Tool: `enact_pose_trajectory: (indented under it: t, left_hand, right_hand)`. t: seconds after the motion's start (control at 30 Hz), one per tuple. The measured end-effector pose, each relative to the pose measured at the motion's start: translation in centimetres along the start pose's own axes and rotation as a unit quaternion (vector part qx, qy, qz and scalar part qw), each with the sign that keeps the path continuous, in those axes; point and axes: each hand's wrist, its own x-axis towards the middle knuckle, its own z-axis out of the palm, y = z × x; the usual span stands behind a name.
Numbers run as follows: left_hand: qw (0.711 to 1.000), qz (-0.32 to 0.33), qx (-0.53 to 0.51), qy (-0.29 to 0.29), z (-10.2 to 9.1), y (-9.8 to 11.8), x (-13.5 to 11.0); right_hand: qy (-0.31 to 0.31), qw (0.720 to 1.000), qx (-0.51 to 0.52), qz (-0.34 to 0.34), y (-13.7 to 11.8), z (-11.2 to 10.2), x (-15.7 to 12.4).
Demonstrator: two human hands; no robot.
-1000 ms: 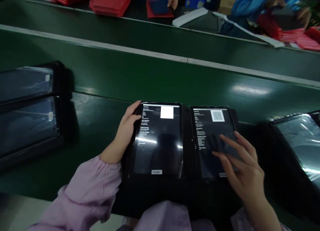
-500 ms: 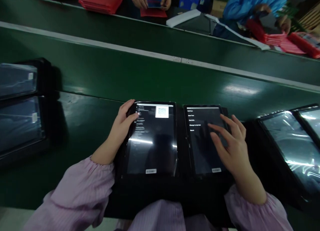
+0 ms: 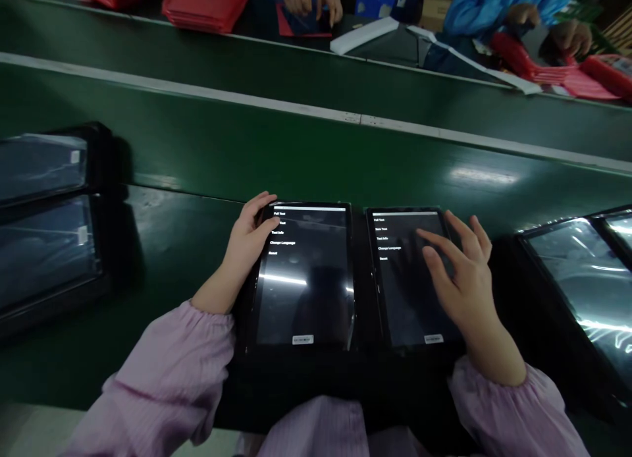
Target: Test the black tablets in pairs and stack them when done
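Note:
Two black tablets lie side by side on the green table in front of me, both lit with a short white text menu. My left hand [image 3: 247,243] grips the upper left edge of the left tablet [image 3: 306,286], thumb on the screen near the menu. My right hand [image 3: 459,279] hovers over the right tablet [image 3: 405,292] with fingers spread, fingertips at or just above the upper right of its screen.
Dark trays of wrapped tablets sit at the left [image 3: 44,246] and right [image 3: 587,279]. A green conveyor [image 3: 316,154] with a white stripe runs across behind. Beyond it, people in blue sleeves [image 3: 488,9] handle red cases [image 3: 205,6] and a white strip [image 3: 363,35].
The left tablet's screen switched from a text page with a QR code to the short menu. The right tablet made the same switch earlier. My right hand moved up the right screen.

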Motion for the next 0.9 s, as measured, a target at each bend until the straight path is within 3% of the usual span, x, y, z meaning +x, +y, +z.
enact_pose_trajectory:
  t: [0.33,0.57,0.73,0.8,0.9]
  left_hand:
    - [1.0,-0.028,-0.008,-0.004,-0.2,0.7,-0.3]
    - [0.997,-0.017,-0.046,-0.053,-1.4,-1.0,0.4]
    - [0.981,-0.019,-0.064,-0.182,-2.9,-2.4,1.0]
    - [0.981,-0.015,-0.061,-0.183,-2.7,-2.1,0.7]
    - [0.986,-0.019,-0.114,-0.12,-2.5,-0.7,-0.5]
  right_hand:
    - [-0.009,1.0,0.02,-0.012,-0.2,-0.4,-1.3]
    - [-0.041,0.998,0.025,-0.04,0.1,-0.2,-1.6]
    - [-0.011,0.998,0.044,0.035,1.7,-1.5,-1.3]
    - [0.007,0.995,0.053,0.079,2.2,-2.2,-1.1]
    - [0.036,0.988,0.067,0.133,2.6,-3.2,-1.1]
